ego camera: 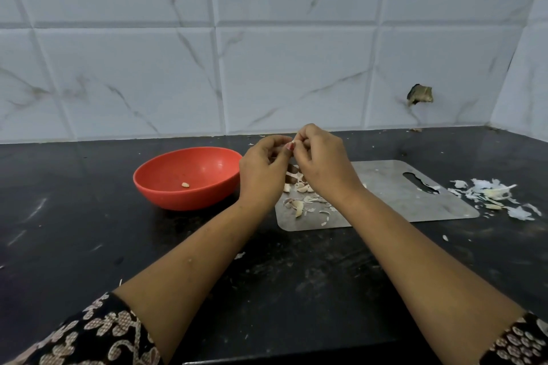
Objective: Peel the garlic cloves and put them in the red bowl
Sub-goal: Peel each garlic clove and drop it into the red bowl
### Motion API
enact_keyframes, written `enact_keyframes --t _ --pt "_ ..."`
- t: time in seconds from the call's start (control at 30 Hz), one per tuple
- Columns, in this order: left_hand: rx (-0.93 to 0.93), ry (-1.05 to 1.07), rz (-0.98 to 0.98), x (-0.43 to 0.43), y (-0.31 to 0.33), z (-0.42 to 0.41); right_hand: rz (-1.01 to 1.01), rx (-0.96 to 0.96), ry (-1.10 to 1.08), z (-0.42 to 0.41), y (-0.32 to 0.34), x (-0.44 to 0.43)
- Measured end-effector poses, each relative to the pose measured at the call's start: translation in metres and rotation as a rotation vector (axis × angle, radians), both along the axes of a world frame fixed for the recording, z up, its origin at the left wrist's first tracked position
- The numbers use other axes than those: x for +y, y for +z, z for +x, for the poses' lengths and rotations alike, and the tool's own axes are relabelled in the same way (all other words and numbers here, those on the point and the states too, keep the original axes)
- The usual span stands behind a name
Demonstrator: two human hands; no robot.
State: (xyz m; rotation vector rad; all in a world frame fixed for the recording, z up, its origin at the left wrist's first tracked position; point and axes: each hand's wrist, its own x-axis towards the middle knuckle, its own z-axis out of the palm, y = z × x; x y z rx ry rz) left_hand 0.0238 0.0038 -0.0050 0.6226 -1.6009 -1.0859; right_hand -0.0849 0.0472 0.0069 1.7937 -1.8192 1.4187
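Both hands, left hand and right hand, pinch 1 garlic clove above the tabletop's back edge, right of the red bowl; light, firm, papery skin, best nipped at its tip

Red bowl, black counter, pale garlic

The bowl is orange-red, with one cream-coloured peeled clove inside. The countertop is black with faint grey smears. The cutting board is dull silver-grey, strewn with off-white and tan garlic cloves. A heap of white papery skins lies on the black surface. The wall tiles are white marble pattern with grey veins. The sleeves are black with a beige floral print.
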Motion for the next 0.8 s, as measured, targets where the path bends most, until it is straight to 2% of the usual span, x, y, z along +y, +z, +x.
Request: enact_keyframes --t 0.23,0.33,0.57,0.7,0.73,0.8 --pt "0.091 -0.097 0.102 -0.006 0.000 0.001 0.053 0.025 0.070 -0.001 0.003 0.004" --pt "0.075 -0.108 0.110 -0.009 -0.002 0.000 0.096 -0.031 0.104 0.000 0.003 0.005" --pt "0.038 -0.079 0.114 -0.014 0.000 0.003 0.191 -0.464 0.238 -0.001 0.008 0.008" --pt "0.041 -0.049 0.151 -0.016 0.001 0.004 0.149 -0.721 0.297 -0.008 0.014 0.011" --pt "0.042 -0.042 0.156 -0.017 0.001 0.004 0.150 -0.710 0.270 -0.011 0.016 0.013" --pt "0.032 -0.044 0.150 -0.017 0.000 0.004 0.215 -0.557 0.175 -0.018 0.017 0.017"
